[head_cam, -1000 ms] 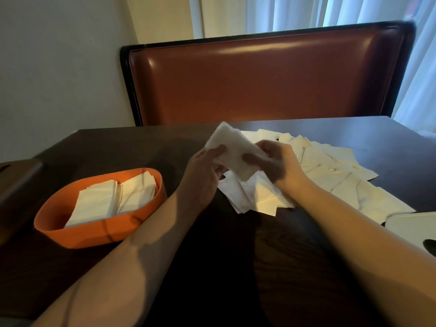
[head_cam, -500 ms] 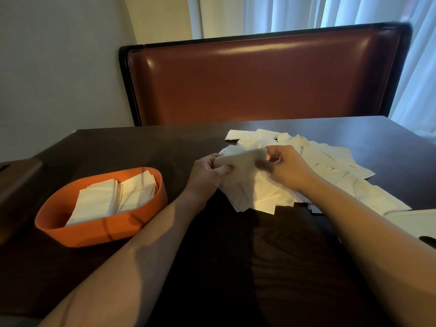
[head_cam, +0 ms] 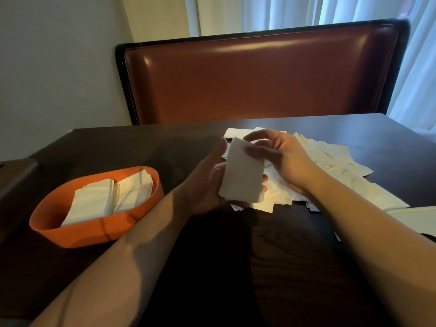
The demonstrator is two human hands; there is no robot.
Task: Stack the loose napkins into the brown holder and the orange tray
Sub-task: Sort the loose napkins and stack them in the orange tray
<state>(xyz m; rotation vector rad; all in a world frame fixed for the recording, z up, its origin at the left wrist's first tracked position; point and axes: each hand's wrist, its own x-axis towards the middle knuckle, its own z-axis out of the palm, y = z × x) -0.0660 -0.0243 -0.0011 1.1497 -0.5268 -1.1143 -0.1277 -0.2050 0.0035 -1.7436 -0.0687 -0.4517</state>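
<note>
Nearest the front-left corner of the dark table [head_cam: 99,147] sits the orange tray [head_cam: 70,232], already holding 2 side-by-side stacks of napkins [head_cam: 113,199]. Mid-table, the left hand [head_cam: 207,185] has its fingers curled round a folded napkin [head_cam: 243,173], held upright, while the right hand [head_cam: 283,159] pinches its top edge. Behind them the loose napkins [head_cam: 335,166] sprawl toward the right edge. Brown holder [head_cam: 14,182] is at the left edge.
</note>
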